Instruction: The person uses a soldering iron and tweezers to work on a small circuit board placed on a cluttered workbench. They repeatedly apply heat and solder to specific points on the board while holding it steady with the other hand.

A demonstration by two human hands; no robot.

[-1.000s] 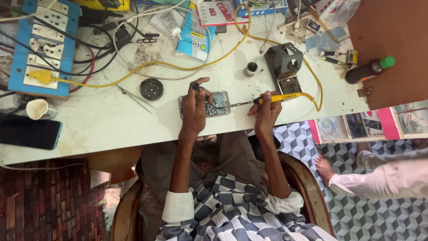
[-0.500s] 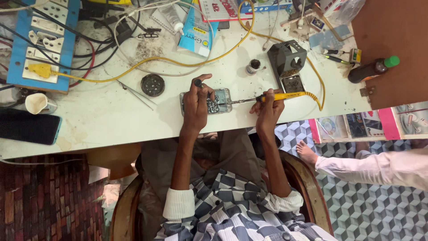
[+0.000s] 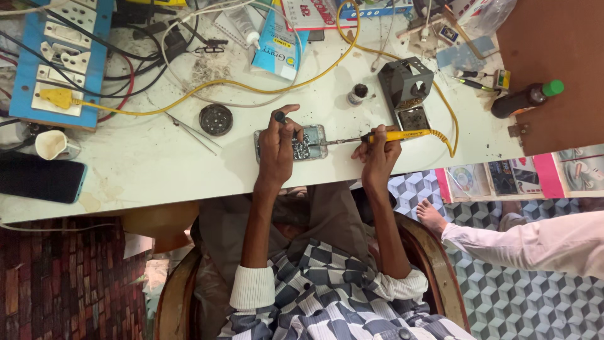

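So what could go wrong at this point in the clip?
The soldering iron in the right hand has its tip at the opened phone, close to the left hand steadying it: a slip could burn fingers or board. Its yellow cord loops near the table edge and might snag.

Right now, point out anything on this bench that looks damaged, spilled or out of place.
The opened phone lies with its insides bare under the left hand, while the right hand holds the yellow soldering iron to it. The white benchtop is stained and gritty, and cables sprawl tangled from the blue socket board.
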